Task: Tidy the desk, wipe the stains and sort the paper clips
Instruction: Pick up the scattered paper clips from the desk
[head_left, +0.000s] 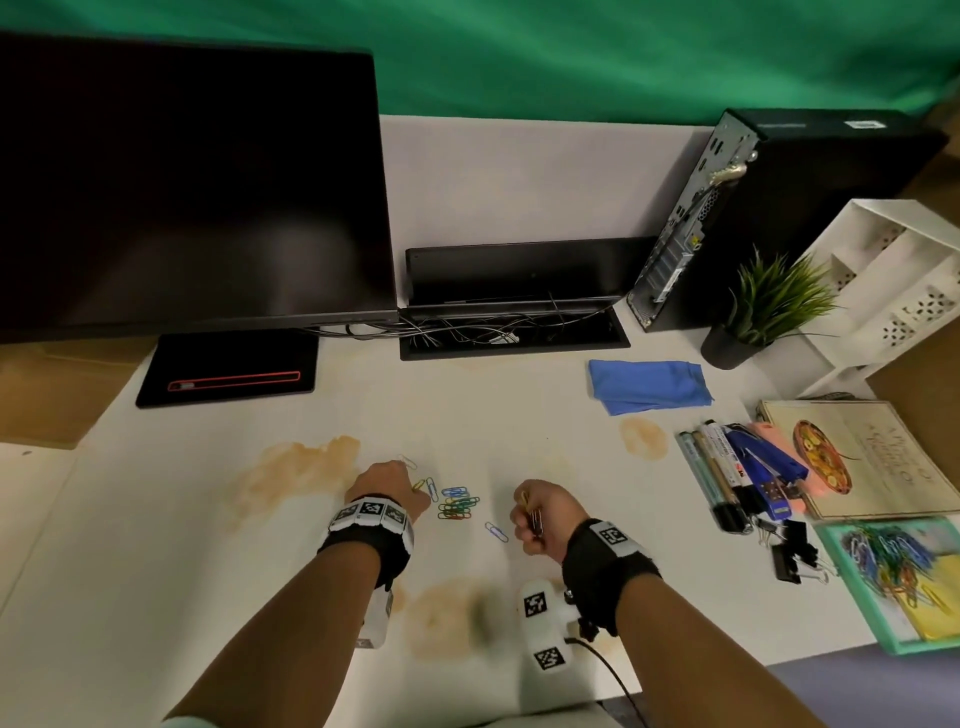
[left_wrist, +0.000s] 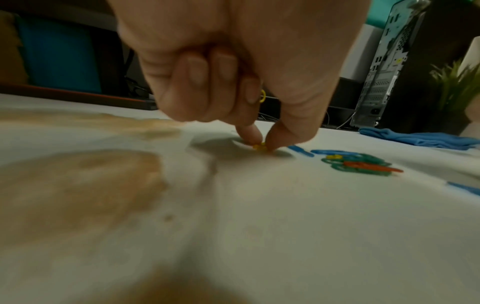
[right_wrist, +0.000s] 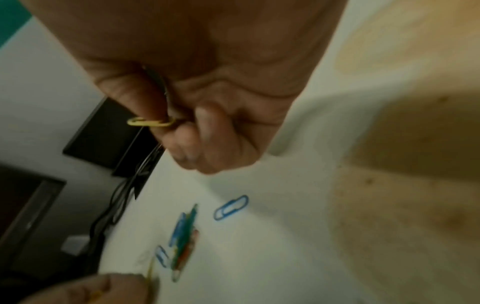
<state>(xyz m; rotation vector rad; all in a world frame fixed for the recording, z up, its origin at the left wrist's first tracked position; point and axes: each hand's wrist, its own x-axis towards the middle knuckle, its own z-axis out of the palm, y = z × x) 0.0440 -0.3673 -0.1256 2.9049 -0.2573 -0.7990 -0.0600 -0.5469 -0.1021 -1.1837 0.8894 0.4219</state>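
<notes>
A small heap of coloured paper clips (head_left: 458, 503) lies mid-desk, seen too in the left wrist view (left_wrist: 358, 162) and the right wrist view (right_wrist: 185, 236). My left hand (head_left: 388, 486) is down on the desk just left of the heap, thumb and forefinger pinching a yellow clip (left_wrist: 260, 146); another yellow clip (left_wrist: 262, 96) shows among its curled fingers. My right hand (head_left: 540, 512) hovers right of the heap, fist curled round several clips, one yellow clip (right_wrist: 149, 122) sticking out. A single blue clip (head_left: 496, 531) lies between the hands. Brown stains (head_left: 296, 470) mark the desk.
A folded blue cloth (head_left: 649, 385) lies at the right rear. Pens and markers (head_left: 727, 470), a book (head_left: 878, 457), binder clips (head_left: 792, 553) and a green tray of clips (head_left: 906, 569) crowd the right edge. Monitor (head_left: 192, 182), cable slot (head_left: 511, 332), computer tower (head_left: 769, 208) and plant (head_left: 769, 306) stand behind.
</notes>
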